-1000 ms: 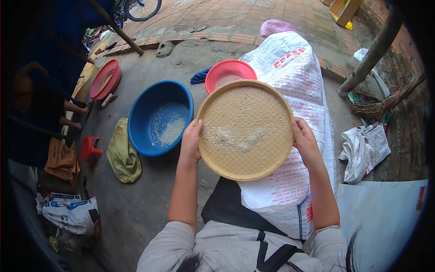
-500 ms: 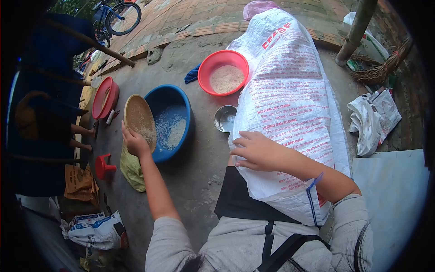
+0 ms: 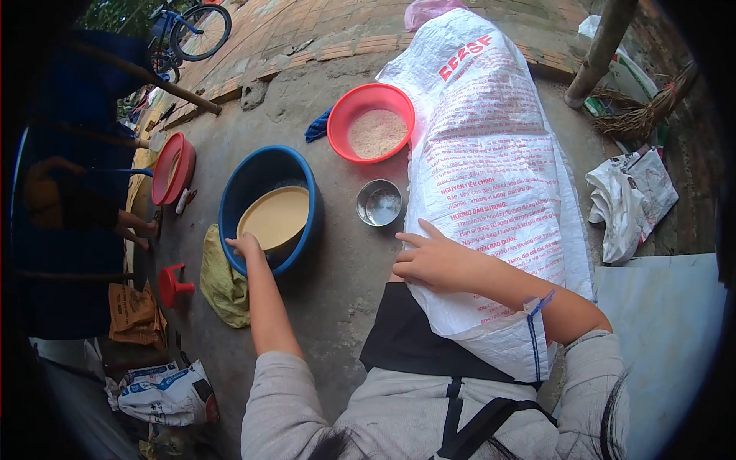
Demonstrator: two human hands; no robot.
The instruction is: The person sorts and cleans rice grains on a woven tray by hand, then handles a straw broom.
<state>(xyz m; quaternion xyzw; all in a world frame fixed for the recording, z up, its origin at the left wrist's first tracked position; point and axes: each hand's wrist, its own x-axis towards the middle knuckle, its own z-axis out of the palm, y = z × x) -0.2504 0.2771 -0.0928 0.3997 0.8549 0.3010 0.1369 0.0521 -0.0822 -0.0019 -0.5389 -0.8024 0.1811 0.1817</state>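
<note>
My left hand (image 3: 245, 247) grips the near rim of a shallow, round tan basket (image 3: 274, 216), possibly a sieve. The basket sits tilted inside a large blue basin (image 3: 230, 190), so the grain in that basin is mostly hidden. Over my lap and leg lies a long white woven sack (image 3: 491, 153) with red print. My right hand (image 3: 437, 259) rests on the sack with its fingers spread, holding nothing. Just beyond that hand, a small metal bowl (image 3: 379, 203) stands on the floor. Farther off, a pink-red basin (image 3: 371, 123) holds pale grain.
To the left are a red basin (image 3: 173, 169), a red plastic dipper (image 3: 175, 287) and a yellow-green sack (image 3: 224, 280). A person's bare feet (image 3: 138, 230) show at the far left. A wooden pole (image 3: 602, 54) and crumpled white sacks (image 3: 632, 203) lie to the right.
My left hand has brought the tan basket right and down, from a steep tilt at the blue basin's left edge to inside it. My right hand stays on the sack.
</note>
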